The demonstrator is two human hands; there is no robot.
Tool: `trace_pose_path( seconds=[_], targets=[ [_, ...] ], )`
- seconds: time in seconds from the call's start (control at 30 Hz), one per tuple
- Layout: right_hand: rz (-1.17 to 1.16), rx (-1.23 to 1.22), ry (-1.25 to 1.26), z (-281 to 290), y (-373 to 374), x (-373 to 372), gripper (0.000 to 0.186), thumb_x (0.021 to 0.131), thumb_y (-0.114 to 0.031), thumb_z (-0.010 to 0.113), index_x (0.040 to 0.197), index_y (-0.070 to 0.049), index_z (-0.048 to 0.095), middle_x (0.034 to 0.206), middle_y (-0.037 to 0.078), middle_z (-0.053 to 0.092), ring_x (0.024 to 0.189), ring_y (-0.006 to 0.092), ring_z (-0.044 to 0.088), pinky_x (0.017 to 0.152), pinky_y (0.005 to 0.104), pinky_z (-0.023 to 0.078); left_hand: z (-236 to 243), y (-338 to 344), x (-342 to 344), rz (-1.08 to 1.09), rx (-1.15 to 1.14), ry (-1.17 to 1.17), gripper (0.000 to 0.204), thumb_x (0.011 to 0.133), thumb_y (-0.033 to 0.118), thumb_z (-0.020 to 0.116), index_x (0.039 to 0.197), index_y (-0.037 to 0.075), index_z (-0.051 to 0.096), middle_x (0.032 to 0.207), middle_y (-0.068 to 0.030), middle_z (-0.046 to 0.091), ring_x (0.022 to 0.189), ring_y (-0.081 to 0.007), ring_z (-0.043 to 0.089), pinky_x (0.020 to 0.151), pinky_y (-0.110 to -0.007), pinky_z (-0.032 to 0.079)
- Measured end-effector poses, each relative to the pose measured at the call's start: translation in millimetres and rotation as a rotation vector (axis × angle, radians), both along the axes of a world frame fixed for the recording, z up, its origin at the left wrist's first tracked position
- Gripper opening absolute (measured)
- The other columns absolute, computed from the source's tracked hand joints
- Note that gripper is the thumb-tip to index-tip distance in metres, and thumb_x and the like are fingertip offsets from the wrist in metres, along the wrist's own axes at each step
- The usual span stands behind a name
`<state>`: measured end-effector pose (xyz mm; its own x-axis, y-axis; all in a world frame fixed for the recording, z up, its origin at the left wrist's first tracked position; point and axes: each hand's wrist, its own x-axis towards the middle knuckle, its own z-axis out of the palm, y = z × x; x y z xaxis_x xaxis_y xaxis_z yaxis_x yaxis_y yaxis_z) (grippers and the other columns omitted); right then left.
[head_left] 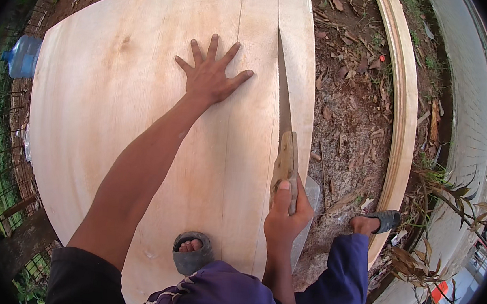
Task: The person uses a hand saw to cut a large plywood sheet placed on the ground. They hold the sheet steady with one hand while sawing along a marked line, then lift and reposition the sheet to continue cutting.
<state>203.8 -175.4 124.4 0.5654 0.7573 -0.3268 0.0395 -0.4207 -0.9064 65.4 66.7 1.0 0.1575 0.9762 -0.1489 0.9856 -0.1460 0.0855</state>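
A large pale plywood sheet (103, 99) spreads out below me, with thin dark lines running along its length. Flat on it, fingers spread, lies my left hand (211, 75), left of the saw and close to one of the lines. My right hand (288, 211) is wrapped round the wooden handle of a hand saw (284, 106). The saw's blade points away from me and meets the sheet near its right side, at the line there. My fingers hide part of the handle. My sandalled left foot (191, 251) rests on the sheet.
Right of the sheet is soil (349, 132) strewn with dry leaves and sawdust. Long plywood pieces (400, 119) lie beyond it, beside a concrete strip (469, 90). My right foot (379, 222) is by them. A blue water jug (24, 57) and wire fence (0, 148) are at left.
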Motion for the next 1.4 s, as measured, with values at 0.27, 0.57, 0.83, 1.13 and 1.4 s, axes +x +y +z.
trace_pose_path(
  seconds=[0.27,0.57,0.83,1.13,1.4],
  targets=[
    [0.065,-0.023,-0.113,-47.8,143.2,26.8,0.024,0.102,-0.017,0.057,0.097,0.004,0.067,0.066,-0.001,0.048,0.060,0.0066,0.042,0.056,0.0301,0.039,-1.5,7.4,7.3,-0.029,0.012,-0.004,0.085,0.090,0.083,0.045,0.161,0.038,0.034,0.173,-0.0115,0.017,0.156,-0.0515,0.006,0.112,-0.084,0.004],
    [-0.040,-0.066,-0.036,12.9,-19.2,-2.1,0.039,0.101,-0.016,0.059,0.131,0.009,0.065,0.086,0.008,0.069,0.074,0.0074,0.060,0.065,0.0254,0.048,-5.1,-6.0,-3.3,-0.017,0.028,-0.023,0.084,0.090,0.083,0.046,0.161,0.039,0.036,0.172,-0.0107,0.018,0.156,-0.0507,0.006,0.113,-0.084,0.002],
    [0.020,-0.026,-0.114,-29.2,112.9,12.6,0.028,0.101,-0.020,0.058,0.106,0.005,0.070,0.068,0.002,0.053,0.063,0.0085,0.045,0.057,0.0311,0.041,-7.9,1.0,-0.8,-0.027,0.017,-0.003,0.084,0.090,0.084,0.045,0.161,0.039,0.035,0.172,-0.0111,0.018,0.156,-0.0507,0.005,0.112,-0.084,0.001],
    [0.028,0.013,-0.110,32.5,-35.1,-5.1,0.038,0.100,-0.011,0.062,0.133,0.008,0.064,0.078,0.004,0.065,0.067,0.0041,0.057,0.057,0.0244,0.046,1.5,-0.6,-0.4,-0.016,0.009,0.008,0.084,0.090,0.083,0.046,0.161,0.040,0.033,0.173,-0.0099,0.017,0.157,-0.0487,0.003,0.113,-0.084,0.000],
    [0.057,-0.098,-0.072,-3.2,92.7,18.8,0.022,0.101,-0.018,0.060,0.093,0.002,0.065,0.065,0.004,0.054,0.061,0.0079,0.045,0.056,0.0330,0.041,-2.1,2.7,8.4,-0.036,0.006,0.028,0.083,0.091,0.082,0.045,0.161,0.039,0.034,0.173,-0.0089,0.016,0.156,-0.0495,0.006,0.112,-0.084,0.002]
  ],
)
